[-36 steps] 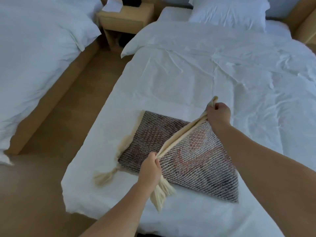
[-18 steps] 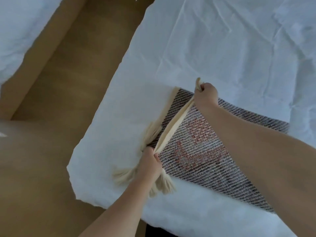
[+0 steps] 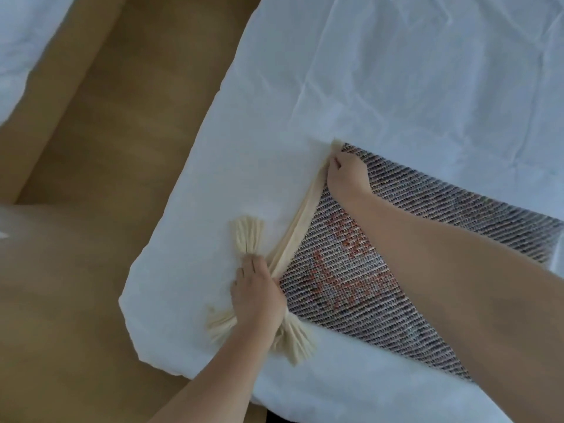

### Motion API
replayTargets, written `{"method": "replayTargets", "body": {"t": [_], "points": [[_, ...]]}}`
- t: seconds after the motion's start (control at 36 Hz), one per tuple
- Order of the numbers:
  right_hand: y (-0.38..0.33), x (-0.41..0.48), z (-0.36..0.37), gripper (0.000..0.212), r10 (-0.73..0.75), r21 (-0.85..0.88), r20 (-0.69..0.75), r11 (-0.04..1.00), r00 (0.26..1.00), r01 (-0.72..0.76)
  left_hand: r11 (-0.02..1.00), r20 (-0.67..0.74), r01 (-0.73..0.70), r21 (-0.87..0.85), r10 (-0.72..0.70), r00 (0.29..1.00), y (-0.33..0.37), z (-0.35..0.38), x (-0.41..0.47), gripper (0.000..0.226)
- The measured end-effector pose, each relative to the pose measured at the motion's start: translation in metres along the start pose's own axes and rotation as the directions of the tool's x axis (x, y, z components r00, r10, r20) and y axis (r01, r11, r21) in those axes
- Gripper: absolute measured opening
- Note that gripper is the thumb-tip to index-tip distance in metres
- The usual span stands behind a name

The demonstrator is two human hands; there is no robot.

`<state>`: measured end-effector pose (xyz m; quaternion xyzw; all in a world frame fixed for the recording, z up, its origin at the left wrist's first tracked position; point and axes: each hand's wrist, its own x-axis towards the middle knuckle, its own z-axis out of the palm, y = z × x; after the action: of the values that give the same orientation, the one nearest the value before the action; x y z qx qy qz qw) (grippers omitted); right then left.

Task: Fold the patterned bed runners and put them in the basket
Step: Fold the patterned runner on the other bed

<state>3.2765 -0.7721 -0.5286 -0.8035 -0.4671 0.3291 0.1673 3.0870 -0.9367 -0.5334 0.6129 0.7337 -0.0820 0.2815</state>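
Woven in dark and pale threads with a reddish motif at its middle, the patterned bed runner (image 3: pixel 406 257) lies folded flat near the foot corner of the white bed (image 3: pixel 396 87), its cream border (image 3: pixel 300 221) running along the edge nearest the floor and cream tassels (image 3: pixel 247 236) fanning out at the near corner. The left hand (image 3: pixel 258 291) lies palm down on that near corner, fingers spread over the gathered border where the tassels meet; it looks like a flat press rather than a closed grip, though whether the thumb has cloth under it cannot be told. The right hand (image 3: pixel 346 175) is at the far corner, its grip pinched shut on the end of the cream border, the forearm crossing over the weave. The border stands taut between the two hands, so the step in hand appears to be squaring and setting down the folded edge so the layers line up. Beyond the bed is a strip of wooden floor (image 3: pixel 91 270) and, at the upper left, the edge of a second bed (image 3: pixel 27 41). No basket shows. The next move probably calls for smoothing the fold flat, perhaps folding once more to a smaller bundle, then lifting it with both hands so the layers do not slide apart on the way to the basket.
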Motion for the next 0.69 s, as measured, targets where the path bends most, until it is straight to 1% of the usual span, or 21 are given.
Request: {"method": "replayTargets", "body": {"t": [0.03,0.06,0.08,0.11,0.14,0.19,0.28,0.36,0.47,0.58,0.69], "points": [[0.004,-0.003,0.000,0.030,-0.095,-0.092,-0.035,0.992,0.995,0.091,0.996,-0.025,-0.051,0.067,0.053,0.998,0.002,0.002,-0.001,0.053],[0.011,-0.004,0.000,0.036,-0.192,-0.225,-0.055,0.958,0.980,0.175,0.989,-0.052,-0.107,0.098,0.112,0.992,0.007,0.004,-0.001,0.062],[0.019,-0.005,0.001,0.042,-0.274,-0.359,-0.049,0.902,0.960,0.239,0.980,-0.085,-0.172,0.097,0.180,0.980,0.013,0.005,0.000,0.066],[0.027,-0.006,0.001,0.048,-0.318,-0.457,-0.011,0.845,0.948,0.279,0.966,-0.110,-0.242,0.085,0.251,0.962,0.021,0.007,0.003,0.067],[0.036,-0.006,0.002,0.055,-0.323,-0.527,0.044,0.796,0.945,0.296,0.943,-0.119,-0.317,0.098,0.327,0.937,0.030,0.009,0.007,0.065],[0.056,-0.007,0.003,0.065,-0.298,-0.610,0.119,0.730,0.947,0.306,0.883,-0.075,-0.440,0.162,0.455,0.887,0.052,0.014,0.019,0.063],[0.087,-0.007,-0.004,0.073,-0.299,-0.639,0.161,0.695,0.940,0.331,0.822,0.005,-0.524,0.224,0.537,0.844,0.083,0.029,0.043,0.058],[0.120,-0.007,-0.021,0.076,-0.293,-0.644,0.158,0.694,0.943,0.324,0.797,0.013,-0.538,0.274,0.556,0.831,0.109,0.042,0.067,0.059],[0.166,-0.011,-0.051,0.077,-0.229,-0.645,0.108,0.724,0.967,0.243,0.789,-0.053,-0.544,0.286,0.580,0.813,0.152,0.045,0.088,0.065],[0.217,-0.020,-0.083,0.077,-0.142,-0.632,0.031,0.764,0.989,0.129,0.734,-0.016,-0.581,0.352,0.626,0.780,0.203,0.055,0.098,0.070],[0.255,-0.030,-0.107,0.078,-0.125,-0.614,-0.003,0.784,0.992,0.096,0.698,0.000,-0.581,0.419,0.639,0.769,0.230,0.064,0.108,0.074]]}}
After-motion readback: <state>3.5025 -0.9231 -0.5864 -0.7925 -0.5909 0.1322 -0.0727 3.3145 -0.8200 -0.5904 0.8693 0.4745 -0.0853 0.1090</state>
